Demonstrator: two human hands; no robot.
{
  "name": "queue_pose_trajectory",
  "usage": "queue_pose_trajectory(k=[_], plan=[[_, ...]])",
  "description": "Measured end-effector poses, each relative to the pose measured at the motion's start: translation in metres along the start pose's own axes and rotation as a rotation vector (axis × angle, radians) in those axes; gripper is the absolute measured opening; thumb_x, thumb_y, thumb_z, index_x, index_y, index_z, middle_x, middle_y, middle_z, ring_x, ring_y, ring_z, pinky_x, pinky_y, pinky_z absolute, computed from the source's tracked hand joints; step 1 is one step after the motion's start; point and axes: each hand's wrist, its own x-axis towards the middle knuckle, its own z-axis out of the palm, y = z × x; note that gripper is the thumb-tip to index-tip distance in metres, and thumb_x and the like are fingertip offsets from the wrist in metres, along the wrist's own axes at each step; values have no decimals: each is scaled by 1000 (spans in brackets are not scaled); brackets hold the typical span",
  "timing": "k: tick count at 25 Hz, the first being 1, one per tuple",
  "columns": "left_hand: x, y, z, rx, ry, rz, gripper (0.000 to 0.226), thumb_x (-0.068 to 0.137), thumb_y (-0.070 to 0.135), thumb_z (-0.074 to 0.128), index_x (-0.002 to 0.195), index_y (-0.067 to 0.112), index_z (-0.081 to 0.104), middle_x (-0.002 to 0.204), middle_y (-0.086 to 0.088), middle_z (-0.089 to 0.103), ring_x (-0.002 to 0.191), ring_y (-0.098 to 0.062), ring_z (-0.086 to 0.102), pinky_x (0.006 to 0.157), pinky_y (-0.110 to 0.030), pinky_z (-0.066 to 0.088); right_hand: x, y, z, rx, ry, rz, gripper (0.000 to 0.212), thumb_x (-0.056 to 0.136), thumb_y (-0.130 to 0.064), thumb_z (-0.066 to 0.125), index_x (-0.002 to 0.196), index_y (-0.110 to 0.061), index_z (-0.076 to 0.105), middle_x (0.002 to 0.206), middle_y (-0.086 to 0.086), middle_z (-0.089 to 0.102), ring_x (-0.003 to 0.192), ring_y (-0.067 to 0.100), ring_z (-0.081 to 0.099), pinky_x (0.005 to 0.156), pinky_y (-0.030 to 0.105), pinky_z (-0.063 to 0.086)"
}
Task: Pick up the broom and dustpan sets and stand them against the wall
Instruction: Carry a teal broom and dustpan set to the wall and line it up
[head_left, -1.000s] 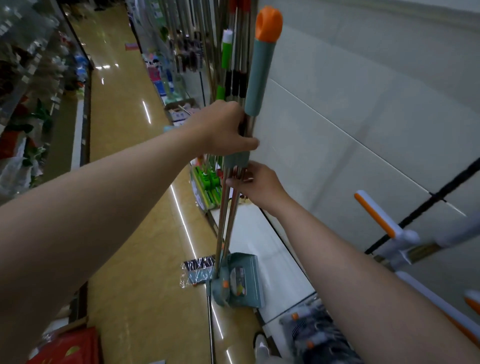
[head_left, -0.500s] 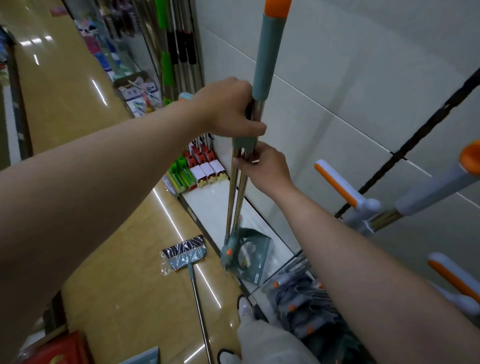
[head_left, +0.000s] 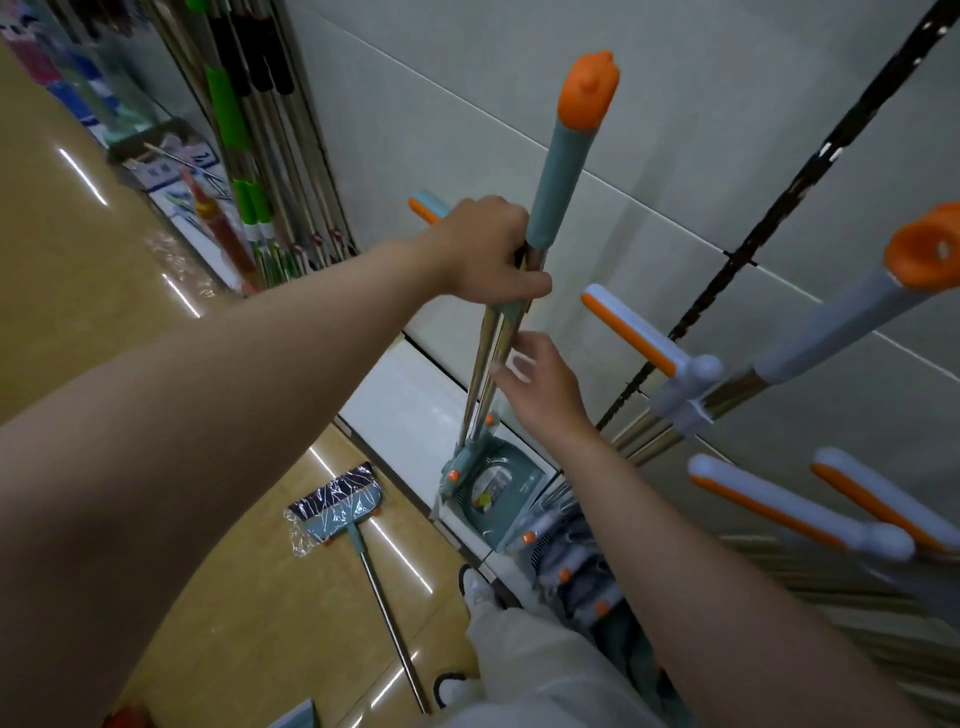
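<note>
A broom and dustpan set (head_left: 558, 176) with a teal grip, an orange cap and two steel poles stands nearly upright against the pale tiled wall (head_left: 675, 130). Its teal dustpan (head_left: 493, 491) rests on the white ledge at the wall's foot. My left hand (head_left: 493, 254) is closed around the poles just under the teal grip. My right hand (head_left: 535, 384) hovers a little lower, fingers spread, beside the poles and not gripping them. Another broom (head_left: 337, 501) with a plastic-wrapped head lies flat on the tan floor.
More sets with grey and orange handles (head_left: 810, 343) lean on the wall to the right, their heads (head_left: 571, 566) crowded on the ledge. Green and black poles (head_left: 249, 135) stand further along the wall. My shoe (head_left: 475, 584) is by the ledge.
My right hand has let go of the poles and opened. The set's base has shifted further onto the ledge, closer to the wall. The camera has turned rightward and down.
</note>
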Motion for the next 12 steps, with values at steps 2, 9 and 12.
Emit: queue_pose_trajectory(k=[2,9,12], plan=[[9,1,2,-24,20,-3,42,72,58,48,69,16,56,59,1,52,60,-22,54,65,-36,49,-14,25,-7,30,-34,126,38,96,-31,63,132,-25,53,133,-11,56,120,8,54,98,29,46],[27,-5,14,21,-65,-15,37,85,51,56,77,15,62,75,-7,64,75,-26,62,75,-40,53,-55,107,-37,338,29,531,15,99,-19,60,111,-10,64,110,10,67,102,17,65,99,42,55],[26,-9,16,63,-78,-9,36,89,50,55,72,18,58,75,-7,63,76,-27,62,75,-40,54,-59,116,-44,356,96,567,15,99,-18,59,111,-10,65,109,10,69,101,18,67,83,30,57]])
